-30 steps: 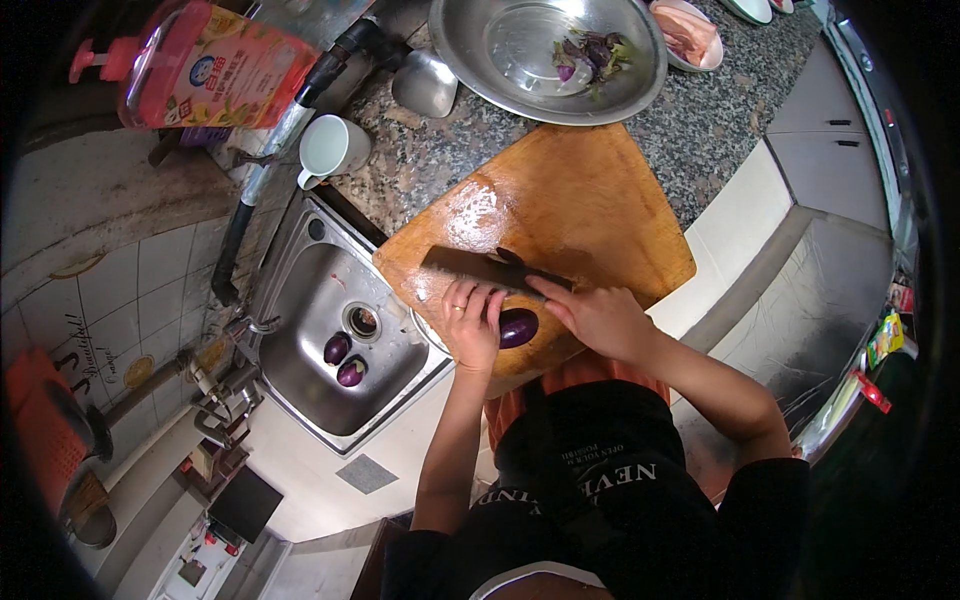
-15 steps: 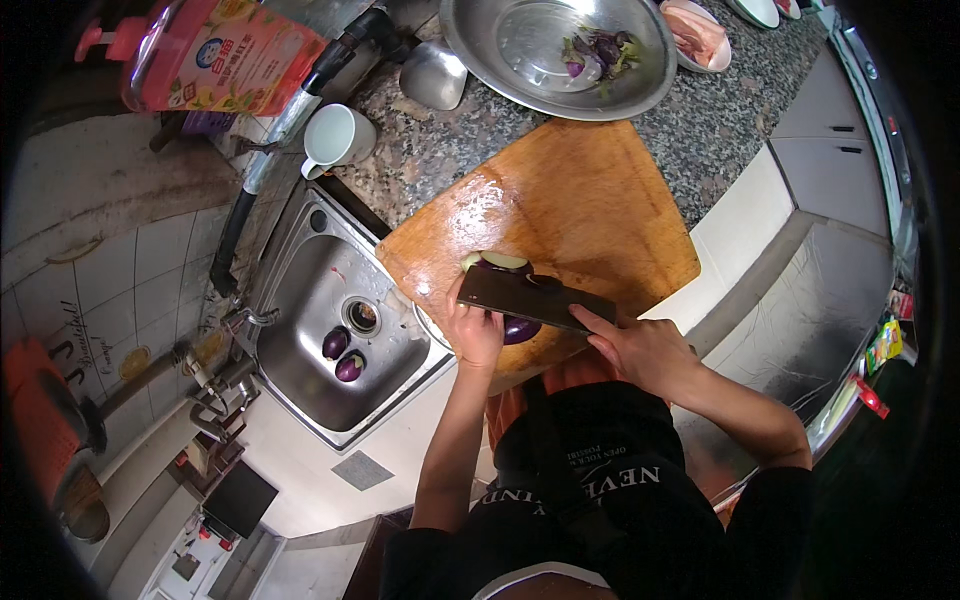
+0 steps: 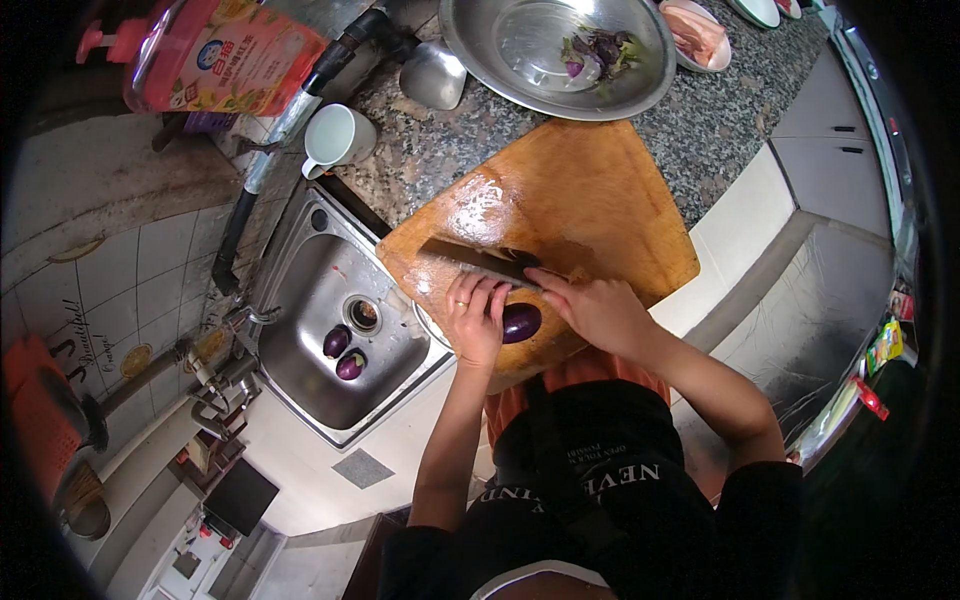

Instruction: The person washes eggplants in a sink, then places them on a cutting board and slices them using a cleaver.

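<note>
Left of the board [image 3: 600, 200] lies the sink [image 3: 300, 290], two small purple eggplants [image 3: 343, 353] in its basin; beyond the board a steel bowl [image 3: 480, 55] holds purple scraps. A glossy purple eggplant [image 3: 521, 322] rests on the board's near edge, left hand [image 3: 476, 318] pressing it, right hand [image 3: 597, 311] gripping the knife [image 3: 480, 262] above it.

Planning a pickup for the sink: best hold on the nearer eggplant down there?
Grip the lower eggplant across its plump middle, coming straight down from above. It lies on its side on the sink floor, close beside the other eggplant, so side approaches look crowded.
</note>
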The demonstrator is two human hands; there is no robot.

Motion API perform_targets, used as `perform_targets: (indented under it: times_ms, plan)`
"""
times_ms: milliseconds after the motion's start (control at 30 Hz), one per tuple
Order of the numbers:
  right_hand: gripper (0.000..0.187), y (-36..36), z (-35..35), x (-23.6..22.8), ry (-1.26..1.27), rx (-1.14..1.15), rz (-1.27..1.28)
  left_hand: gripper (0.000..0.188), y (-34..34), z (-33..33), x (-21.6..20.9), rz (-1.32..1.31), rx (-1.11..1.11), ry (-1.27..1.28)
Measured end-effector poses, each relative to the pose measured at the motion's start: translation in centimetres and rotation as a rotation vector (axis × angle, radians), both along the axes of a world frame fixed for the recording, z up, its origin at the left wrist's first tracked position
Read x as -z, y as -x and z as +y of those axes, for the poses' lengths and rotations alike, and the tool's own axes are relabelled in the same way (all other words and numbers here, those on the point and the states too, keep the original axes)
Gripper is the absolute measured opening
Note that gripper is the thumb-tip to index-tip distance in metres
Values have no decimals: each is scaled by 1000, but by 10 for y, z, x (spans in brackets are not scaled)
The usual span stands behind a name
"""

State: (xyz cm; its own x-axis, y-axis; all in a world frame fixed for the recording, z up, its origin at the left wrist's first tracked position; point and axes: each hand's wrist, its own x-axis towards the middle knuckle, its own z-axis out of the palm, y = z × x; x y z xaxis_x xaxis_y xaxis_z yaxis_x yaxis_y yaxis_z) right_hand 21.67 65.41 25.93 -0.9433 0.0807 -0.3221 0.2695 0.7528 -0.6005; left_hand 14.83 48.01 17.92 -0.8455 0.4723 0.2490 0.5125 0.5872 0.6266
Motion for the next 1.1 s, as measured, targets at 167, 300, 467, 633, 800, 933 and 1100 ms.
perform_targets:
  times_ms: [167, 300, 467, 633, 800, 933, 1100]
  plan:
    - [37, -14, 14, -29, -32, -48, -140, 21, 0, -7, 10, 6, -16, -2]
    - [40, -36, 14, -38, -70, -130, -134, 23, -1, -9, 11, 29, -30, 24]
    - [43, -45, 15, -41, -98, -142, -175, 35, 0, -9, 10, 36, -1, 10]
    - [43, -40, 9, -39, -88, -154, -176, 30, -2, -13, 19, 1, -13, -24]
    - [43, -34, -8, -17, -100, -116, -18, 27, -7, -18, 24, -5, -37, 44]
    - [42, -10, -13, -13, -118, -152, -174, 25, -2, -9, 11, 34, -31, 37]
    - [39, 3, -3, 7, -46, -19, 44, 21, 2, -3, 4, 30, -2, -54]
